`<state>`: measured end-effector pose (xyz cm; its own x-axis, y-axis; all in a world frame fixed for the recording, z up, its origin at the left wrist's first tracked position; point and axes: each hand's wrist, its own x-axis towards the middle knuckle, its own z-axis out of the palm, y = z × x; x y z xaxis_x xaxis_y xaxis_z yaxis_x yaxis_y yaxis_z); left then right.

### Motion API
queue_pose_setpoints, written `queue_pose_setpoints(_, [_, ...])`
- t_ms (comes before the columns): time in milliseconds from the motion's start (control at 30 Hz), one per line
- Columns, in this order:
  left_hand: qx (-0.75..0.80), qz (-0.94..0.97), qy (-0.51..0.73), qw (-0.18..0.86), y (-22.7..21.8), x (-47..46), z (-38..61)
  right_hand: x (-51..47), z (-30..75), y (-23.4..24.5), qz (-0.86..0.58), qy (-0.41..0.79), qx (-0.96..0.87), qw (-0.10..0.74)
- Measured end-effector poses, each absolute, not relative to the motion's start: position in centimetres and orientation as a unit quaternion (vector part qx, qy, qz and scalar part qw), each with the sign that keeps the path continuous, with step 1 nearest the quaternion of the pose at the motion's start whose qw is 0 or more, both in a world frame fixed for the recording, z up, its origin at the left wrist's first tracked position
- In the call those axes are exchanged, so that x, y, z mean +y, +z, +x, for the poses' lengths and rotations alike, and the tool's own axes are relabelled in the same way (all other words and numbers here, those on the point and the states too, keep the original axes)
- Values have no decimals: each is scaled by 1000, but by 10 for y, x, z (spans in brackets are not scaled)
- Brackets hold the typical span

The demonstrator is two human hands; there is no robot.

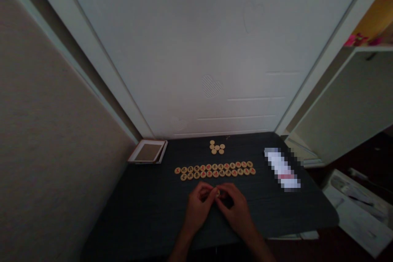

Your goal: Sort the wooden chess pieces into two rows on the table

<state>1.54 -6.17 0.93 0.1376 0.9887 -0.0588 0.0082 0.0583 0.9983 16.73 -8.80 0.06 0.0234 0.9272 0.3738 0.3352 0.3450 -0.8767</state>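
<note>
My left hand and my right hand meet above the near half of the dark table, fingertips pinched together. Between them is a small round xiangqi piece, mostly covered by the fingers, so its marking cannot be read. Just beyond the hands, two rows of round wooden xiangqi pieces lie side by side, marked with red and black characters. Farther back sits a loose cluster of several pale pieces, with no characters that I can make out.
A shallow box stands at the table's back left corner. On the right lies a blurred-out white object. The dark table backs onto a white panel. A white case rests beyond the table's right edge.
</note>
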Motion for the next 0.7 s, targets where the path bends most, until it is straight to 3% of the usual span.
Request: queue_pose_setpoints(700, [466,544,455,529,10,-64,14,-90,169,-2,-477,315,-645,507])
